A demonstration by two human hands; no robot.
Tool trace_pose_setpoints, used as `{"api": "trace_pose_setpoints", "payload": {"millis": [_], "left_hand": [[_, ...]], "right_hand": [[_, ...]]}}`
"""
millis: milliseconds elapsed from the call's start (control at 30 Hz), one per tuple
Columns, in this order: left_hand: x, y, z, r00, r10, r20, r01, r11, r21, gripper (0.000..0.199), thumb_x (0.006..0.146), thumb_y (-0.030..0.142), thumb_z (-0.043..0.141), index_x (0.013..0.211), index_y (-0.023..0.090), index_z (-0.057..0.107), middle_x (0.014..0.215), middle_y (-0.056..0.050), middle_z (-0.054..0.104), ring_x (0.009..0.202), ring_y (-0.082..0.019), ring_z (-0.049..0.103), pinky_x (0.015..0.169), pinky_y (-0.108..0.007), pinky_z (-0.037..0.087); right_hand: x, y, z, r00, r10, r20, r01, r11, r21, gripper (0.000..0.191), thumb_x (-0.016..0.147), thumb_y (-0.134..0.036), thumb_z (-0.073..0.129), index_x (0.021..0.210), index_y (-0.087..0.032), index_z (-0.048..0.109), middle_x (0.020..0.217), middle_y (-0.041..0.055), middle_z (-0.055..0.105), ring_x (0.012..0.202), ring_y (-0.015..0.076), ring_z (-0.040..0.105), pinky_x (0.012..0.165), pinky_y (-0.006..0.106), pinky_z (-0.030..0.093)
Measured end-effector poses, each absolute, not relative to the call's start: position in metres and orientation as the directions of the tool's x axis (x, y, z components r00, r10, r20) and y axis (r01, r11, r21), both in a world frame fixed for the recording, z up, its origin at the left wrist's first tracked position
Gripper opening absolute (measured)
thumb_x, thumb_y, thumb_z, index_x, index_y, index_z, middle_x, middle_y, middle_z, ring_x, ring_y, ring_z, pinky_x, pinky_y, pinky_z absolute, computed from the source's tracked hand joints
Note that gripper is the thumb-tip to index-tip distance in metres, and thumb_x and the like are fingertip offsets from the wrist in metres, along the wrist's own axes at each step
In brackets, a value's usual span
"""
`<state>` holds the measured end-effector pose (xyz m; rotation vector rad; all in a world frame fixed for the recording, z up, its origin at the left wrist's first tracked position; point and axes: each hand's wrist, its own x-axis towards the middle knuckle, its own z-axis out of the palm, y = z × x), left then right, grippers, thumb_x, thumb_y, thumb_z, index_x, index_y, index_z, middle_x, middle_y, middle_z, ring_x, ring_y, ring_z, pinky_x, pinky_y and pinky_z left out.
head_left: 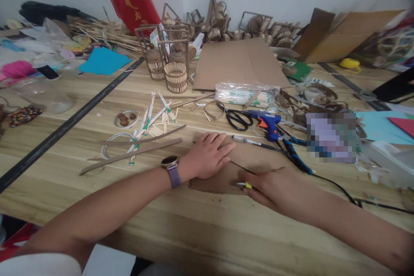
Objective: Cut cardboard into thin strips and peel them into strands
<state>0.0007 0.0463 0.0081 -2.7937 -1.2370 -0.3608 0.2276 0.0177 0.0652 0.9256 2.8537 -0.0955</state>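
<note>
My left hand (211,155), with a watch (170,166) on its wrist, lies flat on a piece of brown cardboard (268,155), fingers spread. Closed around a small yellow utility knife (248,185), my right hand (274,187) rests low over the cardboard's right part. The knife's pale tip points left; most of its handle is hidden in my fingers. A dark line runs across the cardboard between my hands. Just beyond lie a pen (247,140), black-handled scissors (239,120) and a blue glue gun (270,125).
Wooden sticks and strips (155,116), a tape roll (118,144) and a ring of brown beads (126,118) lie left of centre. Small slatted buckets (176,77) stand behind, near a large cardboard sheet (239,62). A black cable (339,187) crosses the right side.
</note>
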Motion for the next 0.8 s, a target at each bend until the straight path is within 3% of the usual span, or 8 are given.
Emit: {"api": "trace_pose_setpoints", "payload": {"millis": [133,267,400,567,800], "left_hand": [[0.002,0.046,0.007,0.649,0.712,0.269,0.734,-0.678,0.025,0.046,0.104,0.042,0.034,0.141,0.019,0.049,0.147,-0.015,0.045,0.131,-0.031,0.042,0.11,-0.046,0.033],[0.003,0.047,0.006,0.646,0.716,0.264,0.74,-0.672,0.013,0.045,0.103,0.042,0.038,0.14,0.02,0.05,0.145,-0.014,0.047,0.13,-0.03,0.044,0.108,-0.044,0.035],[0.003,0.05,0.006,0.649,0.714,0.262,0.741,-0.672,-0.003,0.044,0.102,0.043,0.04,0.14,0.021,0.051,0.145,-0.014,0.048,0.13,-0.029,0.044,0.107,-0.044,0.036],[0.003,0.053,0.002,0.649,0.71,0.273,0.74,-0.673,-0.009,0.044,0.103,0.042,0.04,0.139,0.021,0.051,0.144,-0.013,0.048,0.129,-0.029,0.044,0.107,-0.043,0.036],[0.004,0.054,0.0,0.646,0.713,0.271,0.741,-0.671,0.001,0.044,0.102,0.042,0.042,0.14,0.022,0.051,0.145,-0.014,0.047,0.129,-0.029,0.044,0.108,-0.043,0.035]], "right_hand": [[0.216,0.014,0.071,-0.774,0.585,-0.24,0.614,0.787,-0.062,0.015,0.095,-0.029,0.052,0.091,-0.021,0.062,0.078,0.003,0.073,0.068,0.0196,0.07,0.053,0.027,0.035],[0.18,0.009,0.074,-0.742,0.602,-0.296,0.618,0.785,0.047,0.018,0.095,-0.032,0.053,0.089,-0.019,0.063,0.081,0.0044,0.074,0.063,0.0184,0.068,0.048,0.026,0.029],[0.153,0.007,0.072,-0.738,0.616,-0.275,0.611,0.783,0.116,0.021,0.095,-0.033,0.054,0.094,-0.016,0.066,0.096,0.0129,0.074,0.072,0.0213,0.07,0.045,0.026,0.024],[0.14,0.005,0.064,-0.744,0.613,-0.266,0.596,0.789,0.151,0.018,0.092,-0.031,0.058,0.087,-0.017,0.067,0.084,0.0134,0.073,0.074,0.0252,0.07,0.046,0.026,0.03],[0.135,0.002,0.064,-0.739,0.615,-0.274,0.593,0.787,0.169,0.011,0.089,-0.022,0.059,0.09,-0.016,0.068,0.086,0.0173,0.073,0.075,0.0289,0.071,0.048,0.026,0.036]]}}
